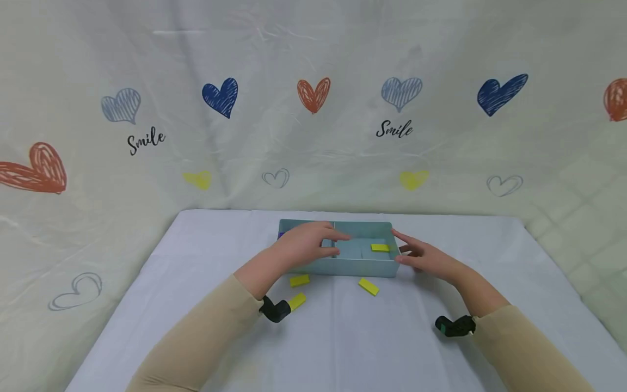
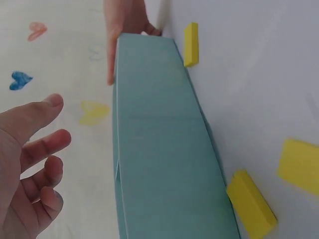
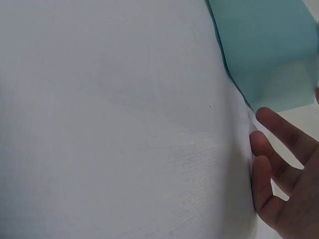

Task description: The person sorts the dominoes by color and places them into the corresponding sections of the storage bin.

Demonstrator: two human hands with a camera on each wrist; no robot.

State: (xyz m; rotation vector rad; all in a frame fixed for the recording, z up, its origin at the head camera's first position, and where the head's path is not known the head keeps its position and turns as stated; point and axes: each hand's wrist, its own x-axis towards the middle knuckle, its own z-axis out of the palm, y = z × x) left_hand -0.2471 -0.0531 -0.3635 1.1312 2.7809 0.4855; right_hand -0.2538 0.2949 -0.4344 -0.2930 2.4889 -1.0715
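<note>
A teal box [image 1: 362, 267] with a divider inside stands on the white table. My left hand [image 1: 308, 239] hovers over its left compartment, thumb and fingers spread apart and loosely bent, with nothing between them. In the left wrist view, this hand [image 2: 35, 164] shows the same empty gap. My right hand [image 1: 426, 257] is at the box's right end, fingertips right at the end wall. From the right wrist, loosely bent fingers [image 3: 284, 132] show beside the box's corner [image 3: 254, 99]. One yellow block [image 1: 380, 247] lies in the right compartment.
Several yellow blocks lie on the table in front of the box: one near its front wall [image 1: 300, 280], another closer to the left wrist [image 1: 297, 300], and one further right [image 1: 369, 287]. A bit of something purple [image 1: 281, 234] shows at the box's left end. A heart-printed sheet [image 1: 313, 136] hangs behind.
</note>
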